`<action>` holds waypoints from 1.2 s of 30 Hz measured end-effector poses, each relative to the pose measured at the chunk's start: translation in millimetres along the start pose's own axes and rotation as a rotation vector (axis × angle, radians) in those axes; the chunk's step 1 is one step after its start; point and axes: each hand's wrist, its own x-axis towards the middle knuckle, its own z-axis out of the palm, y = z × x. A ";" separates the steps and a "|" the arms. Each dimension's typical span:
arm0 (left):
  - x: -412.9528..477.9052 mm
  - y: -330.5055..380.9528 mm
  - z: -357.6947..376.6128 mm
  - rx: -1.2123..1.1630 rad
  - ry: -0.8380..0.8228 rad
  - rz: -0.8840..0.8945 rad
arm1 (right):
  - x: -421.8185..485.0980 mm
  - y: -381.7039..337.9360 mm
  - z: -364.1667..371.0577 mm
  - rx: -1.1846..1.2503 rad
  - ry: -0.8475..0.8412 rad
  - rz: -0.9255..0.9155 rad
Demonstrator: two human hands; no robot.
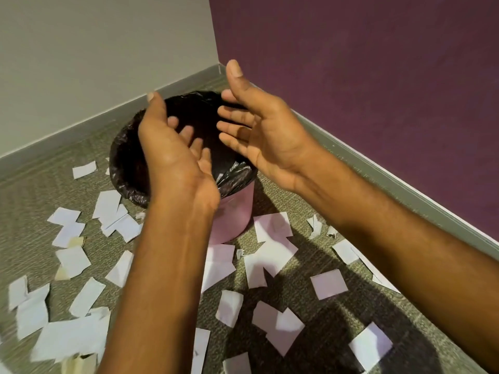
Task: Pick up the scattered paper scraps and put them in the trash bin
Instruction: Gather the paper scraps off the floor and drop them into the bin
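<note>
A pink trash bin point(235, 211) lined with a black bag point(127, 168) stands on the carpet near the room's corner. My left hand point(172, 155) and my right hand point(259, 130) hover above the bin's mouth, palms facing each other, fingers straight and spread, holding nothing. Several white paper scraps point(272, 255) lie scattered on the carpet all around the bin, on its left point(108, 206), in front point(280, 327) and on its right point(328, 284). The inside of the bin is dark and its contents cannot be made out.
A grey wall point(94, 63) on the left and a purple wall point(364, 63) on the right meet in a corner behind the bin, with a grey baseboard point(391, 182) along both. Grey-green carpet point(35, 190) covers the floor.
</note>
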 end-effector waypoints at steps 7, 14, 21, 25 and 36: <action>-27.1 -23.8 29.8 0.078 -0.299 0.093 | -2.3 -13.6 -47.8 0.124 0.006 -0.077; -25.2 -89.4 55.1 0.201 -0.532 0.100 | -20.1 2.4 -130.1 0.136 0.105 -0.078; 26.7 -210.2 23.3 0.943 -0.549 0.080 | -39.5 95.0 -220.6 0.027 0.350 0.181; 70.3 -260.6 -20.8 1.566 -0.562 0.227 | -46.9 136.0 -245.7 -0.164 0.424 0.278; 95.6 -273.3 -55.2 1.850 -0.625 0.495 | -54.7 206.1 -258.6 -1.146 0.154 0.187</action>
